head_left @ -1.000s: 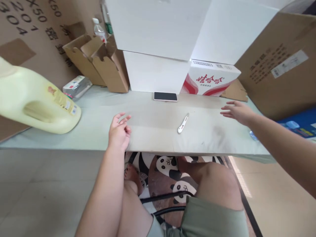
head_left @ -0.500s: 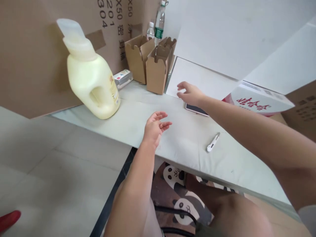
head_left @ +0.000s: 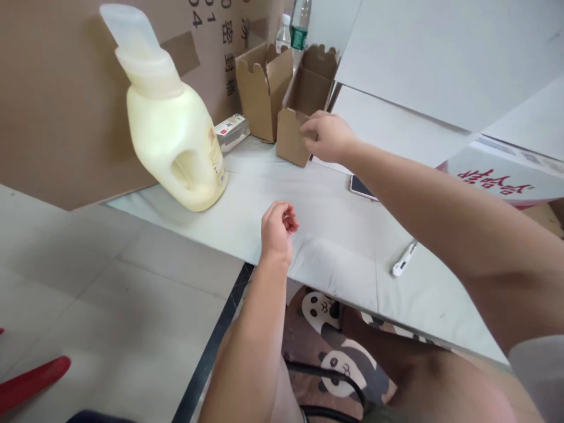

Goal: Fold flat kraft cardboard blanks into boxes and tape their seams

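Observation:
Two open brown cardboard boxes stand side by side at the back of the covered table: the left box (head_left: 253, 106) and the right box (head_left: 289, 136). My right hand (head_left: 328, 136) is at the right box's front right edge, its curved fingers slightly apart; whether they touch the cardboard is unclear. Over the table's front part, my left hand (head_left: 277, 231) is loosely curled, with nothing visible in it. A large pale yellow jug (head_left: 170, 138) leans to the left of both hands. Beside the jug lies a small clear pack (head_left: 231, 132) with a printed label.
A white cutter (head_left: 404, 259) lies near my right forearm, which partly covers a phone (head_left: 362, 187). Two clear bottles, one with a green label (head_left: 298, 38), stand behind the boxes. A white printed carton (head_left: 497, 173) is at right. Large cardboard (head_left: 57, 106) stands at left.
My right hand has moved left and away from me, to the right box. My left hand's fingers have curled in. The view has shifted, so the table things sit further right.

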Demonstrator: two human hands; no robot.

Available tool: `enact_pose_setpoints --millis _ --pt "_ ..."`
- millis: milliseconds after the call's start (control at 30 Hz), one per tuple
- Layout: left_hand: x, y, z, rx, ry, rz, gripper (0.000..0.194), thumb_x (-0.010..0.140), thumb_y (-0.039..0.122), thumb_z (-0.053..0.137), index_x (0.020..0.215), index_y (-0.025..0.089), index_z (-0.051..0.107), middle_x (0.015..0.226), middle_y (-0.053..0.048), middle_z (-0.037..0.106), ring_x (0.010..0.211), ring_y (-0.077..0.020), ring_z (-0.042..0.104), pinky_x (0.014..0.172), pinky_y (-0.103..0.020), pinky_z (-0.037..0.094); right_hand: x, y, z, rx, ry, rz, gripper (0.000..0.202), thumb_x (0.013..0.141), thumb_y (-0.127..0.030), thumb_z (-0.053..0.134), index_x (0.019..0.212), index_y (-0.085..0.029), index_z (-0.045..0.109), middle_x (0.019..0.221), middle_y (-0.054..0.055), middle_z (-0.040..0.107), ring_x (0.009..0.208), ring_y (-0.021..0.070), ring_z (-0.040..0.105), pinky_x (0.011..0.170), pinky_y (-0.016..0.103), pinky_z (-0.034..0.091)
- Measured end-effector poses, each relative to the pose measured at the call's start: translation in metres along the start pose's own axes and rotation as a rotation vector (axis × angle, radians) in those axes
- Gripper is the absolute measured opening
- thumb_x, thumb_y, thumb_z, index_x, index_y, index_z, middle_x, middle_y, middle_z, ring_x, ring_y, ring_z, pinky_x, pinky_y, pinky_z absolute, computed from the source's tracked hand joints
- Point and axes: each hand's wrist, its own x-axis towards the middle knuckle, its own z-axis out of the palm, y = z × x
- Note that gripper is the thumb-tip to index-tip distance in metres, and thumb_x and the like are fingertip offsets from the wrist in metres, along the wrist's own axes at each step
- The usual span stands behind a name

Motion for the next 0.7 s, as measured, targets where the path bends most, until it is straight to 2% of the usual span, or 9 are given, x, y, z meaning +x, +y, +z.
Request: enact_pose_setpoints --millis 100,167,267,333,400,467,500,600,700 --pt "0.003 -0.002 -0.001 0.052 0.090 0.119 0.012 0.079 0.023 0.053 0.068 0.020 0.051 0.065 0.002 0.050 0.054 -0.0098 0.048 0.055 -0.023 0.037 -0.064 -0.021 -0.023 -0.001 0.035 0.002 0.017 0.087 -0.025 0.053 0.086 -0.021 0.070 0.105 0.008 0.070 0.096 0.0258 0.066 0.089 0.041 0.052" --pt "0.004 -0.002 -0.003 0.094 0.182 0.269 0.013 0.081 0.023 0.052 0.068 0.020 0.052 0.068 0.001 0.052 0.062 -0.0110 0.053 0.060 -0.023 0.040 -0.121 -0.034 -0.045 0.005 0.118 -0.013 0.024 0.090 -0.028 0.049 0.072 -0.021 0.064 0.087 0.007 0.068 0.085 0.0229 0.065 0.079 0.038 0.051" --pt "0.000 -0.004 -0.005 0.138 0.234 0.502 0.013 0.084 0.027 0.053 0.076 0.021 0.061 0.084 -0.001 0.061 0.086 -0.0140 0.061 0.073 -0.023 0.044 -0.214 -0.046 -0.075 0.052 0.299 0.046 0.032 0.091 -0.033 0.051 0.061 -0.024 0.057 0.084 0.009 0.069 0.078 0.0224 0.064 0.069 0.038 0.049" --pt "-0.008 -0.008 -0.001 0.168 0.124 0.632 0.019 0.088 0.034 0.053 0.087 0.022 0.067 0.095 -0.002 0.066 0.101 -0.0167 0.062 0.083 -0.024 0.046 -0.271 -0.046 -0.085 0.059 0.483 0.092 0.029 0.090 -0.029 0.055 0.062 -0.026 0.058 0.082 0.007 0.068 0.071 0.0216 0.063 0.065 0.039 0.047" --pt "-0.019 -0.015 0.006 0.201 -0.089 0.726 0.029 0.090 0.043 0.053 0.097 0.022 0.071 0.104 -0.004 0.069 0.109 -0.0206 0.062 0.093 -0.027 0.047 -0.315 -0.043 -0.084 0.094 0.621 0.144 0.021 0.090 -0.025 0.057 0.069 -0.027 0.061 0.079 0.005 0.065 0.068 0.0213 0.062 0.062 0.039 0.046" --pt "-0.029 -0.025 0.015 0.244 -0.285 0.780 0.039 0.090 0.052 0.053 0.103 0.022 0.073 0.109 -0.006 0.070 0.114 -0.0241 0.062 0.101 -0.031 0.046 -0.343 -0.036 -0.074 0.128 0.712 0.198 0.013 0.089 -0.026 0.060 0.076 -0.027 0.061 0.082 0.005 0.063 0.074 0.0226 0.062 0.065 0.040 0.049" --pt "-0.033 -0.031 0.019 0.275 -0.340 0.791 0.043 0.090 0.056 0.053 0.104 0.022 0.073 0.110 -0.006 0.070 0.116 -0.0252 0.063 0.103 -0.033 0.045 -0.352 -0.032 -0.068 0.144 0.745 0.230 0.008 0.089 -0.029 0.061 0.080 -0.027 0.060 0.086 0.006 0.062 0.079 0.0238 0.063 0.068 0.041 0.051" --pt "-0.037 -0.049 0.026 0.401 -0.380 0.852 0.046 0.089 0.060 0.052 0.098 0.021 0.074 0.105 -0.007 0.072 0.111 -0.0266 0.066 0.102 -0.038 0.048 -0.366 -0.017 -0.052 0.190 0.803 0.279 0.015 0.091 -0.036 0.058 0.101 -0.026 0.061 0.105 0.010 0.062 0.100 0.0270 0.063 0.083 0.046 0.054" --pt "-0.035 -0.061 0.029 0.482 -0.412 0.953 0.043 0.091 0.056 0.051 0.083 0.019 0.073 0.097 -0.008 0.073 0.104 -0.0262 0.068 0.099 -0.043 0.050 -0.373 -0.005 -0.044 0.208 0.721 0.210 0.026 0.098 -0.032 0.048 0.118 -0.026 0.062 0.119 0.010 0.063 0.113 0.0259 0.061 0.097 0.048 0.050"
